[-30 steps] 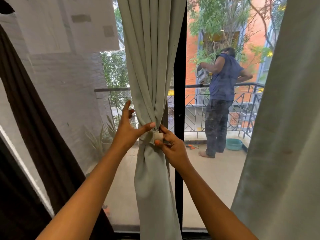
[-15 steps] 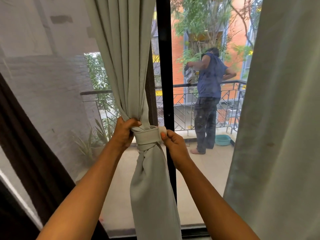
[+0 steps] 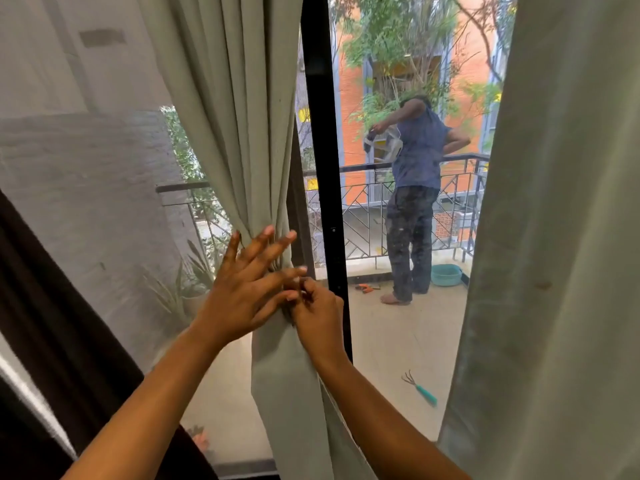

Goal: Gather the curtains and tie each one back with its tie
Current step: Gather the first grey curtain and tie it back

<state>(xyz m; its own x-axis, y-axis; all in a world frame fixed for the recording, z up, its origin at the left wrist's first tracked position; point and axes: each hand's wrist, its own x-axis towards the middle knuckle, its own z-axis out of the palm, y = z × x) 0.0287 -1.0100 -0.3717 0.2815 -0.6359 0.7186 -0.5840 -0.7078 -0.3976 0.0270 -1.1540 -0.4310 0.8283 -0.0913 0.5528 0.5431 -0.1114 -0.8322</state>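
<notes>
- left grip [image 3: 242, 299], a bare hand, is released: its fingers are straight and fanned, pressed flat against the pinched waist of a pale grey-green woven fabric curtain [image 3: 242, 116], seemingly to keep the folds bunched together.
- right grip [image 3: 318, 317], the other bare hand, is clenched small, with its fingertips curled together and pinching at that same waist, touching the left fingers.
- what the right grip pinches is hidden. i judge it to be the end of the curtain's tie, fastened while the flat hand steadies the bundle.
- the tie itself cannot be seen, because both hands cover the spot where it would wrap.
- this curtain hangs just in front of a black metal door frame upright [image 3: 320, 133]. above the hands it falls in deep, soft pleats that narrow to the waist. below them it drops as a loose, flattened column of matte cloth.
- a second pale grey-green curtain [image 3: 561, 237] fills the right edge. it hangs broad and smooth with a faint brown mark and no gather in view, so by my judgement it is yet to be tied.
- a dark brown curtain [image 3: 52, 306] slants across the lower left, and a fine mesh screen [image 3: 104, 202] lays a grey haze over the wall outside.
- outside on the balcony, a person in a blue top and dark trousers [image 3: 415, 188] stands back turned at a black metal railing [image 3: 363, 216].
- a round teal basin [image 3: 446, 274] sits near that person's feet, and a small hand rake with a teal handle [image 3: 420, 389] lies on the pale floor.
</notes>
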